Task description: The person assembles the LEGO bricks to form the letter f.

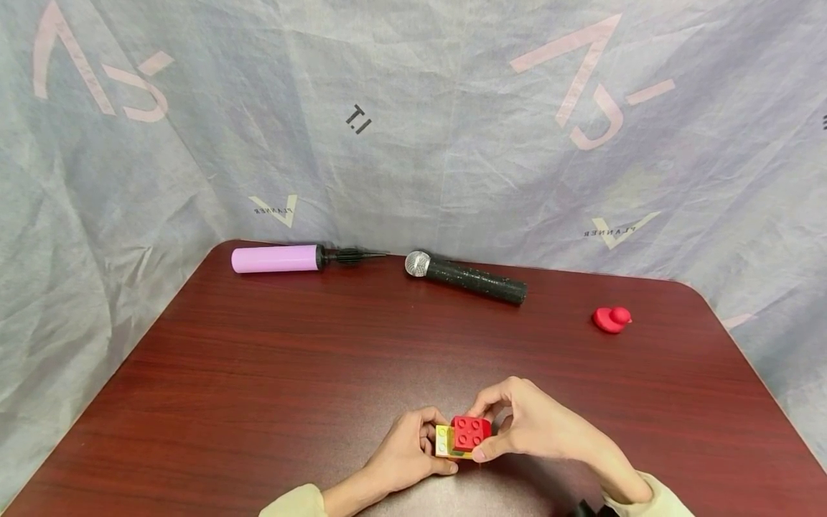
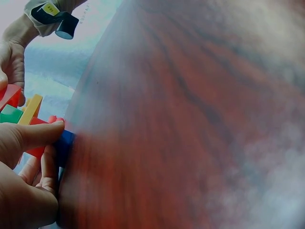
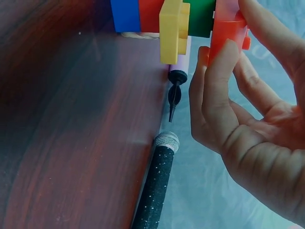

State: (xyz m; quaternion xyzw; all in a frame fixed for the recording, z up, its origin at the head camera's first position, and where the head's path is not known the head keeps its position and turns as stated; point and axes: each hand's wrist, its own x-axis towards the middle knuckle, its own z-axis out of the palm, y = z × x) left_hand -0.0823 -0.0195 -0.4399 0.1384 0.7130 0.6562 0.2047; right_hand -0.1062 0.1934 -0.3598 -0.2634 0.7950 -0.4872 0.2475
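Note:
At the table's near side, a stack of toy building bricks stands between my two hands. From the bottom it runs blue brick [image 3: 125, 16], red brick [image 3: 149, 16], yellow brick [image 3: 169, 36], green brick [image 3: 201, 19]. On top is another red brick [image 1: 470, 433], turned studs up and touching the green one. My left hand [image 1: 402, 451] holds the lower part, thumb and fingers around the lower red and blue bricks in the left wrist view. The top red brick is pinched between the thumb and fingers of my right hand [image 1: 545, 425].
Along the table's back edge lie a purple hand pump [image 1: 276, 258] with a black nozzle and a black microphone [image 1: 474, 280]. A small red rubber duck [image 1: 611, 319] sits at the right. Grey printed cloth [image 1: 413, 143] hangs behind the dark red table [image 1: 291, 373].

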